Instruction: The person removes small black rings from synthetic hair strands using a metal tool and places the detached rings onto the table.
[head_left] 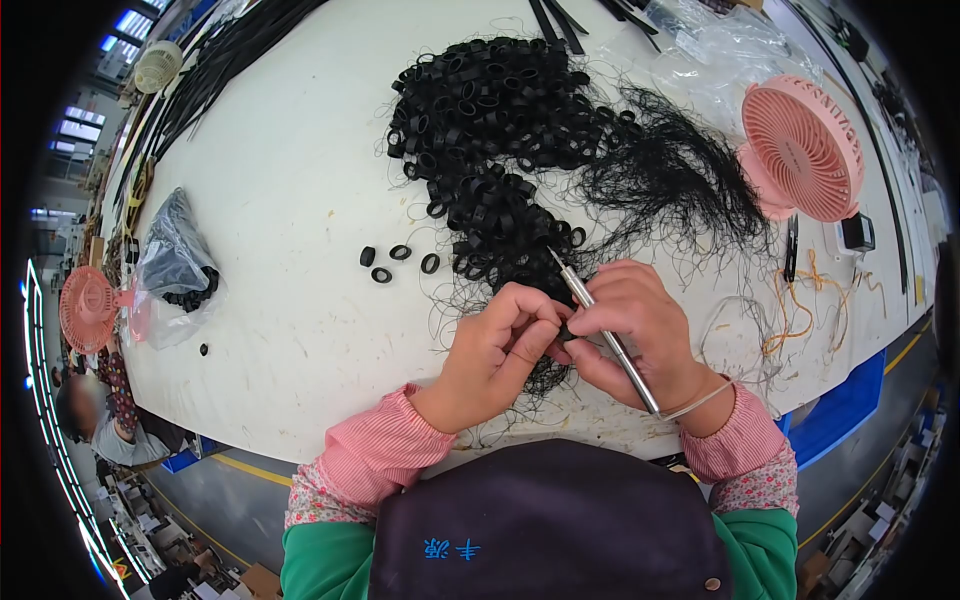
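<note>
My left hand [490,352] is closed, thumb and fingertips pinching a small black ring [566,331], mostly hidden by the fingers. My right hand [645,325] meets it there with thumb and finger at the ring. Across that same hand lies a silver pen-shaped tool [618,347] with a thin pointed tip, aimed up and to the left. A thin cord loops round the right wrist. Just beyond both hands spreads a large heap of black rings [490,110], with loose black threads among them. Several single rings [400,252] lie left of the heap.
A tangle of black thread trimmings [680,175] lies right of the heap. Farther right stand a pink fan [800,150], black snips [791,248] and orange string [790,315]. At left are a plastic bag [175,250] of black pieces and another pink fan [88,310]. Another person sits beyond.
</note>
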